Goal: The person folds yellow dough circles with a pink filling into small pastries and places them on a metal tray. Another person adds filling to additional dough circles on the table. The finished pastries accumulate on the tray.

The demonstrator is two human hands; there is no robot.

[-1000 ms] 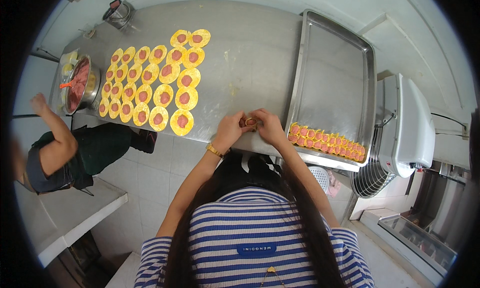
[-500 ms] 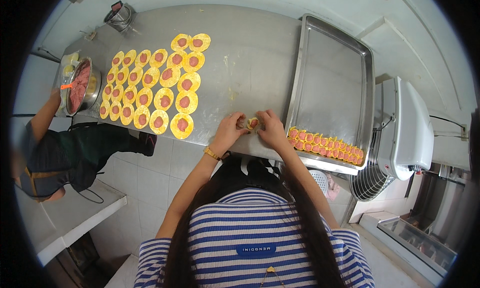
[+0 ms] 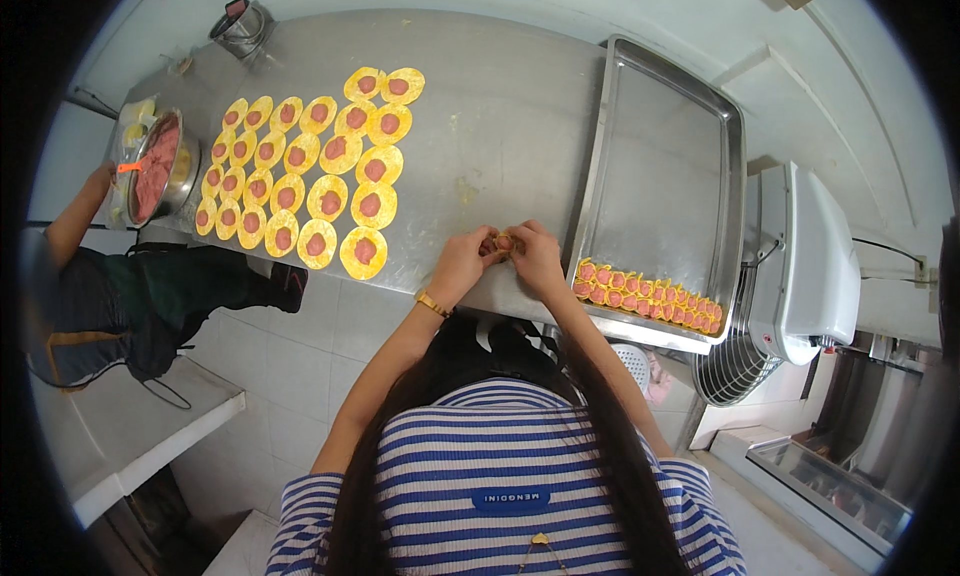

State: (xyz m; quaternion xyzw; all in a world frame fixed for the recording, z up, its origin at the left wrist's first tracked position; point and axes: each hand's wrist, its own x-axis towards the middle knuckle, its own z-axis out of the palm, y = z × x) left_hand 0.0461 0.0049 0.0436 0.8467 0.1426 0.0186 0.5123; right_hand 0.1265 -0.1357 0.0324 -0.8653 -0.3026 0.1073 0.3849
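Between the fingertips of my left hand (image 3: pixel 464 262) and my right hand (image 3: pixel 536 258) is a small dumpling (image 3: pixel 504 244), its yellow wrapper gathered around pink filling. Fingers of both hands close in on it from either side, near the front edge of the steel table. To the left lie rows of round yellow wrappers (image 3: pixel 363 253), each with a lump of pink filling. On my right, finished-looking dumplings (image 3: pixel 650 298) with open tops stand in two tight rows along the near end of a metal tray (image 3: pixel 590 176).
At the table's left end sits a steel bowl (image 3: pixel 186 171) of pink filling with an orange-handled tool (image 3: pixel 130 167). Another person's arm (image 3: pixel 82 211) reaches toward it. A small metal pail (image 3: pixel 240 38) stands at the back. A white machine (image 3: pixel 815 266) is right of the tray.
My hands have drawn closer together, and the fingers now press around the dumpling from both sides. The other person's hand has shifted slightly at the bowl.
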